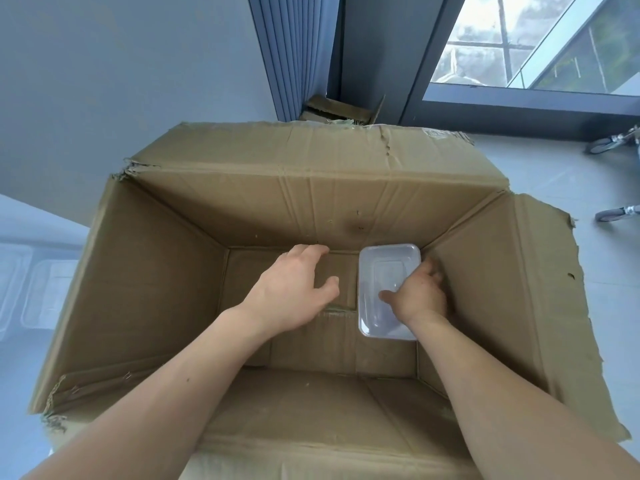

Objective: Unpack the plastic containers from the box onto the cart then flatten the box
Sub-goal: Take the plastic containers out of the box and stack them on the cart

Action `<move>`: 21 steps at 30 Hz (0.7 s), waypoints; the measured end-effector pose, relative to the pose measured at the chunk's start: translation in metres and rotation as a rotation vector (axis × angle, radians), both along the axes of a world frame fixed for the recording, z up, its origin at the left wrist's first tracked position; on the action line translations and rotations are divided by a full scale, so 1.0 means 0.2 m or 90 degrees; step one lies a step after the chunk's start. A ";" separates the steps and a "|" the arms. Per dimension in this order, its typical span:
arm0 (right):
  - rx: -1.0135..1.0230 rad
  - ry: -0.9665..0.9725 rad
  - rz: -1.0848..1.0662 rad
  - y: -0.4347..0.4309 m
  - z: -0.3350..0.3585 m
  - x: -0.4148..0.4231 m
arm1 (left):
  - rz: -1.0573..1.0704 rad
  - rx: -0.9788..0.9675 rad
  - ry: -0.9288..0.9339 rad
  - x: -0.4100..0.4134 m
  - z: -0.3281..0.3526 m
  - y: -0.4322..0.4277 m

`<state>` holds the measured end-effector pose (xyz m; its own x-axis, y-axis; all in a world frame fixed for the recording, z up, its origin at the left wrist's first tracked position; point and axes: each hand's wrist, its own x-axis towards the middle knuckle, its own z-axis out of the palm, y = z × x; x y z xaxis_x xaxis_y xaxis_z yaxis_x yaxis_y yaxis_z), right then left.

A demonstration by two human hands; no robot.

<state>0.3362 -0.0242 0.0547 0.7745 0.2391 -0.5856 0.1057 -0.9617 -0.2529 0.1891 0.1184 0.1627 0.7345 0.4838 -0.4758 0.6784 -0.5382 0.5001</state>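
One clear plastic container (384, 271) is seen lying flat on the floor of the box (156, 271), tucked into the far right corner with its right edge just beside the side wall. It is gripped by the right hand (420, 294): the thumb is laid on its top face and the fingers (433, 271) are curled down over its right edge, between container and wall. The left hand (291, 289) is held slack and spread over the bare cardboard to the left, with nothing in it. No other container is visible in the box (this one is judged to be the last). The lift is best made straight up and level until the flaps are cleared, since thin plastic may flex under a one-sided pinch; support from the left hand could be added. Beyond the left wall, pale blurred shapes (38, 289) are made out, possibly containers on the cart, though that cannot be told.
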 end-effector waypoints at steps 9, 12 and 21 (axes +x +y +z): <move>0.354 0.129 -0.070 0.01 0.37 -0.07 | 0.043 -0.028 -0.021 -0.07 0.11 -0.02; 0.481 0.132 -0.061 0.01 0.56 -0.19 | 0.103 -0.104 -0.099 -0.11 0.19 -0.02; 0.744 0.081 -0.039 0.00 0.77 -0.43 | 0.410 -0.490 -0.266 -0.25 0.33 -0.09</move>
